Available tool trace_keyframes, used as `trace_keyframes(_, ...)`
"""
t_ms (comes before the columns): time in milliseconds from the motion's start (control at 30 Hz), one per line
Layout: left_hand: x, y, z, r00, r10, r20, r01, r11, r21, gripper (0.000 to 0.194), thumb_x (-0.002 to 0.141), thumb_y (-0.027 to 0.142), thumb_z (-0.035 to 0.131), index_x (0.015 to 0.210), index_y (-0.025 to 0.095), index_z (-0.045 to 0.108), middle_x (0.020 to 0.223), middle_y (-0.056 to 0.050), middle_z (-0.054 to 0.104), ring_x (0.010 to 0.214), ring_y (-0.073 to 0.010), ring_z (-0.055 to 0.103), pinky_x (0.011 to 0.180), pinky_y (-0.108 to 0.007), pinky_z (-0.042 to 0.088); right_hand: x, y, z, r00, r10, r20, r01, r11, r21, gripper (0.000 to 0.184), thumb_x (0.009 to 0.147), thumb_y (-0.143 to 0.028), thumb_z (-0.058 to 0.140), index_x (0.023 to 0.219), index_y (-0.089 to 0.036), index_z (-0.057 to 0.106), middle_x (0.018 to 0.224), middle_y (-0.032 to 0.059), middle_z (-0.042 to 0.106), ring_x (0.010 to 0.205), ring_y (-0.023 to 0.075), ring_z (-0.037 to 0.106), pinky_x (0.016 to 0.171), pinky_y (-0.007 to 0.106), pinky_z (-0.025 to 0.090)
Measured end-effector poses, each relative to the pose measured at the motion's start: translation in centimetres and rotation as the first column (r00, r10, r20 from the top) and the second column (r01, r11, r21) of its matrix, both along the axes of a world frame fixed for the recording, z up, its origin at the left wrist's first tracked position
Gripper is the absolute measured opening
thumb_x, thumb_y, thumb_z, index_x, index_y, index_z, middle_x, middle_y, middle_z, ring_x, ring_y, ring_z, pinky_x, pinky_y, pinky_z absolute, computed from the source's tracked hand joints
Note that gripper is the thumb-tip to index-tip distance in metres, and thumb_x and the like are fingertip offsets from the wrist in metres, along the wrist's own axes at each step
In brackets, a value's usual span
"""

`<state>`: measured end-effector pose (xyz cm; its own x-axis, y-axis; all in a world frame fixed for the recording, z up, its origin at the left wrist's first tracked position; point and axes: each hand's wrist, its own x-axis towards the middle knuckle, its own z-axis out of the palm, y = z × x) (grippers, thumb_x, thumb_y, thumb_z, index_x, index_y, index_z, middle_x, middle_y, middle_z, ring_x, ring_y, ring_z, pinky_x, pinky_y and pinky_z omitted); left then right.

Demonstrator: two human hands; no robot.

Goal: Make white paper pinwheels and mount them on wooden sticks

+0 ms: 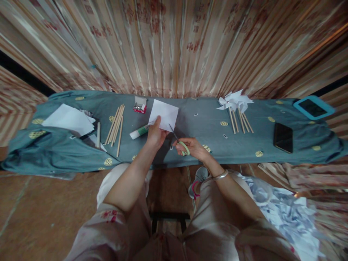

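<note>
My left hand (157, 135) pinches a square sheet of white paper (165, 111) by its near edge, thumb on top, holding it over the cloth. In my right hand (191, 145) is a pair of scissors (185, 148) with pale green handles. Their blades point up and left, at the near right edge of the paper; whether they cut into it I cannot tell. A green and white glue stick (139, 132) lies just left of my left hand. Behind it stands a small red open box (140, 105) with shiny metal bits inside.
Several wooden sticks (115, 127) and a stack of white paper (69, 119) lie to the left. On the right are paper pinwheels (236, 100) on sticks, a dark phone (283, 137) and a blue-framed device (314, 107). White paper pinwheels or scraps (288, 214) are heaped low at the right.
</note>
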<state>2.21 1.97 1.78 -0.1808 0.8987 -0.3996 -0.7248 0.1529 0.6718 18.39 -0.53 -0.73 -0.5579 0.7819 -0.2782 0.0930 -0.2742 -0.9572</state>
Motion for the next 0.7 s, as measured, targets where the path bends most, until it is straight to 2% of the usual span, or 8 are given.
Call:
trace_keyframes(367, -0.02, -0.02, -0.19, 1.0, -0.002, 0.023, 0.002, 1.0, 0.005, 0.024, 0.1, 0.026, 0.045, 0.117, 0.018, 0.06, 0.086, -0.004, 0.075, 0.081, -0.0182, 0.073, 0.076, -0.03, 0.059, -0.09, 0.01, -0.33, 1.0, -0.027, 0.005, 0.027, 0.999, -0.037, 0.048, 0.055, -0.057, 0.086, 0.077, -0.017, 0.07, 0.056, -0.0042, 0.059, 0.053, 0.0073, 0.055, 0.052, 0.02, 0.044)
trace_keyframes(700, 0.6, -0.34, -0.29, 0.999, -0.049, -0.013, 0.049, 0.999, -0.002, 0.023, 0.101, 0.024, 0.043, 0.111, 0.018, 0.063, 0.086, -0.005, 0.076, 0.08, -0.0184, 0.074, 0.074, -0.03, 0.058, -0.13, 0.07, 0.25, 0.999, -0.047, 0.018, 0.048, 0.999, -0.008, 0.046, 0.056, -0.056, 0.086, 0.075, -0.017, 0.07, 0.056, -0.0031, 0.062, 0.052, 0.0068, 0.054, 0.052, 0.019, 0.043)
